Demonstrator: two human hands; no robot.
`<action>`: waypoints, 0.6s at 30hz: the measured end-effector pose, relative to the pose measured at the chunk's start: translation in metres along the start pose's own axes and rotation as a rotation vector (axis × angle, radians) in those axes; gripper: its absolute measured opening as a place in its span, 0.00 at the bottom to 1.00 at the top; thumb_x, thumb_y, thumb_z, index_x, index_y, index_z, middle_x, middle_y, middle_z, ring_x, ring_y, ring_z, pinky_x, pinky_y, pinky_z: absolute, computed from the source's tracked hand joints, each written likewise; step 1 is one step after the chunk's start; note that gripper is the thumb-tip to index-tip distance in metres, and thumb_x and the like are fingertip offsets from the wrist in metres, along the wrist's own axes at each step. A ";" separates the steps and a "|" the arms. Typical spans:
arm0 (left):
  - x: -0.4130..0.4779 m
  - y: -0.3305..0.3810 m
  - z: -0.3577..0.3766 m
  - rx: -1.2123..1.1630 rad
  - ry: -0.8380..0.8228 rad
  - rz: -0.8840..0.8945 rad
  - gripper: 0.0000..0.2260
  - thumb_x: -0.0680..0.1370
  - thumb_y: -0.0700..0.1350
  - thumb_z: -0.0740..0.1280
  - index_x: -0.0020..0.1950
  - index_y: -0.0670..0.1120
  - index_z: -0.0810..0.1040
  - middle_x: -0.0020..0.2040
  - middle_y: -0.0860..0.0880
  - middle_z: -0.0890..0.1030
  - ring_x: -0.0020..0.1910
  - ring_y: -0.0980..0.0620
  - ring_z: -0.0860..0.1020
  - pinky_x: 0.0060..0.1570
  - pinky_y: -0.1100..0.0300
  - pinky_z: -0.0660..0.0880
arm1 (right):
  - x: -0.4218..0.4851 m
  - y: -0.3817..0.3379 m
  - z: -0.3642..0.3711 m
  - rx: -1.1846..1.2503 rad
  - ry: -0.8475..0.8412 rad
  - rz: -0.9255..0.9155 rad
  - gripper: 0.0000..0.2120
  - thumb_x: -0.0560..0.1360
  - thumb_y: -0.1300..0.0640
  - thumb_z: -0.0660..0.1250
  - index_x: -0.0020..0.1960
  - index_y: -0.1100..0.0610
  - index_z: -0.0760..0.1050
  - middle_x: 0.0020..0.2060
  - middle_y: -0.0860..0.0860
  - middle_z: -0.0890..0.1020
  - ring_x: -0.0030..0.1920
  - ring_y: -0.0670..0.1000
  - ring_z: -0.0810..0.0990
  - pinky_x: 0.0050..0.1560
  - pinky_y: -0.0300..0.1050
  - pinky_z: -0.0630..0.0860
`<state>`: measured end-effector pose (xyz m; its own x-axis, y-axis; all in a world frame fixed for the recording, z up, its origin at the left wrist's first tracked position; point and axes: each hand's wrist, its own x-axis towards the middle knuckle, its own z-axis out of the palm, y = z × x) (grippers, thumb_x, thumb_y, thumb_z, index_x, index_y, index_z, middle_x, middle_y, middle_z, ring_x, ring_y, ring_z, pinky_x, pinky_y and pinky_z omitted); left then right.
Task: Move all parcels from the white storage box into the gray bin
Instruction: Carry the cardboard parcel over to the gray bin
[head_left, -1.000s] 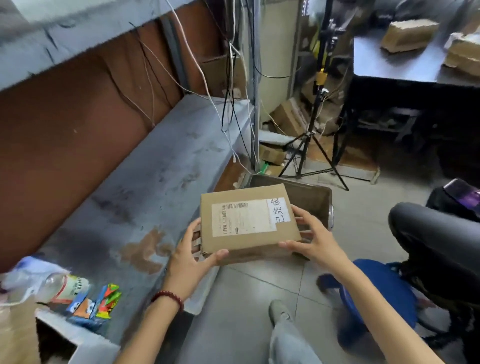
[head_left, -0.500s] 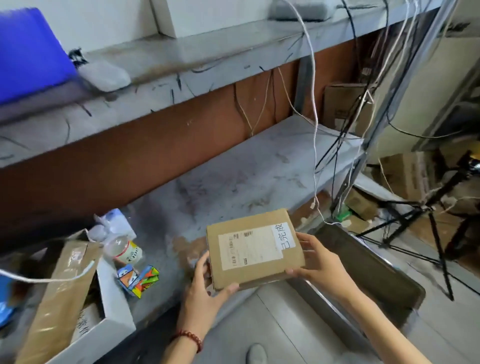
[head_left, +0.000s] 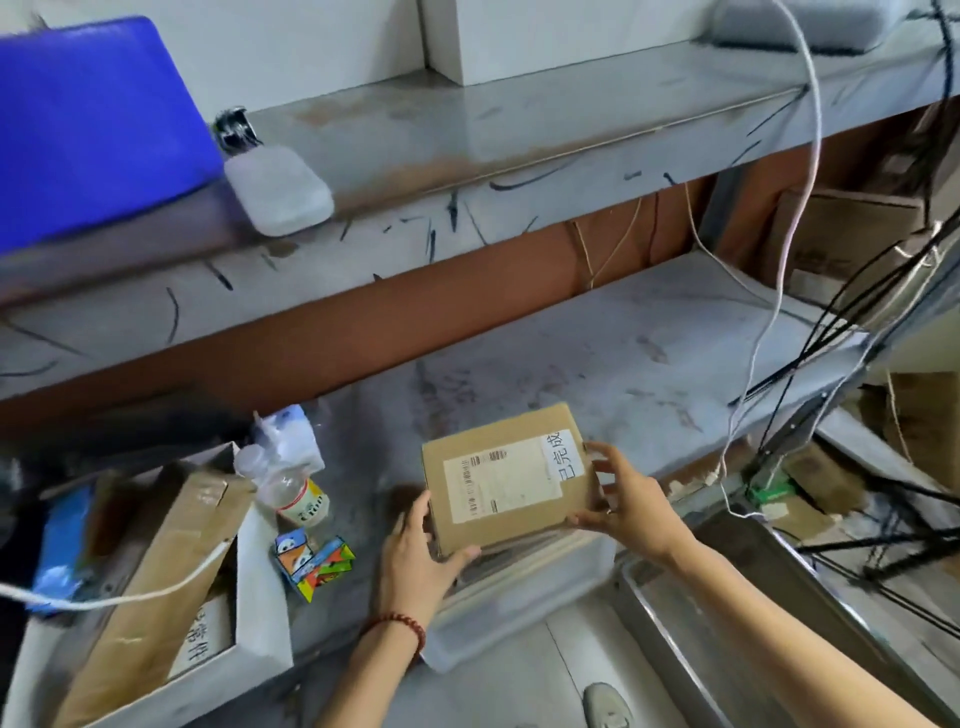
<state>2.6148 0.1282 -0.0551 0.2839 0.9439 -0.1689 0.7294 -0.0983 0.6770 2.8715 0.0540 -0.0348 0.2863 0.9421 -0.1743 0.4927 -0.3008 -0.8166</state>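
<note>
Mid-carry, by the look of it. Gripping the parcel (head_left: 504, 478) at its near-left corner with the left hand (head_left: 415, 551) and along its right edge with the right hand (head_left: 623, 499), fingers curled onto the cardboard. Hanging above the front edge of the lower shelf (head_left: 649, 364), clear of the white storage box (head_left: 260, 587) at left. Calls next for a swing right and down over the gray bin (head_left: 675, 639), then loosening both hands. Leaves a long parcel (head_left: 156, 571) in the box to fetch.

shelf (head_left: 597, 353) holds white storage box (head_left: 262, 597), bottle (head_left: 291, 483), cube (head_left: 311, 558).
</note>
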 end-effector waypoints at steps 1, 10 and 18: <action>0.004 0.003 0.003 0.027 -0.011 -0.013 0.39 0.68 0.55 0.76 0.75 0.54 0.62 0.67 0.51 0.74 0.57 0.54 0.77 0.53 0.62 0.73 | 0.008 0.002 -0.004 -0.018 -0.026 -0.009 0.43 0.64 0.59 0.80 0.72 0.52 0.60 0.57 0.45 0.73 0.50 0.47 0.79 0.52 0.36 0.76; 0.028 0.029 0.053 0.066 0.000 -0.139 0.30 0.71 0.45 0.75 0.70 0.50 0.67 0.67 0.49 0.73 0.61 0.49 0.74 0.60 0.59 0.69 | 0.074 0.046 -0.027 -0.172 -0.235 -0.027 0.40 0.67 0.59 0.78 0.71 0.57 0.60 0.62 0.53 0.75 0.48 0.50 0.78 0.46 0.32 0.72; 0.060 0.036 0.062 0.113 0.094 -0.163 0.21 0.72 0.37 0.72 0.63 0.44 0.74 0.67 0.48 0.73 0.63 0.49 0.73 0.61 0.63 0.66 | 0.122 0.045 -0.023 -0.167 -0.281 -0.032 0.38 0.67 0.62 0.78 0.70 0.55 0.63 0.60 0.55 0.78 0.51 0.51 0.76 0.49 0.39 0.74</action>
<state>2.6969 0.1620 -0.0855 0.1012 0.9749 -0.1985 0.8278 0.0281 0.5604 2.9470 0.1517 -0.0800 0.0416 0.9485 -0.3139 0.6326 -0.2682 -0.7266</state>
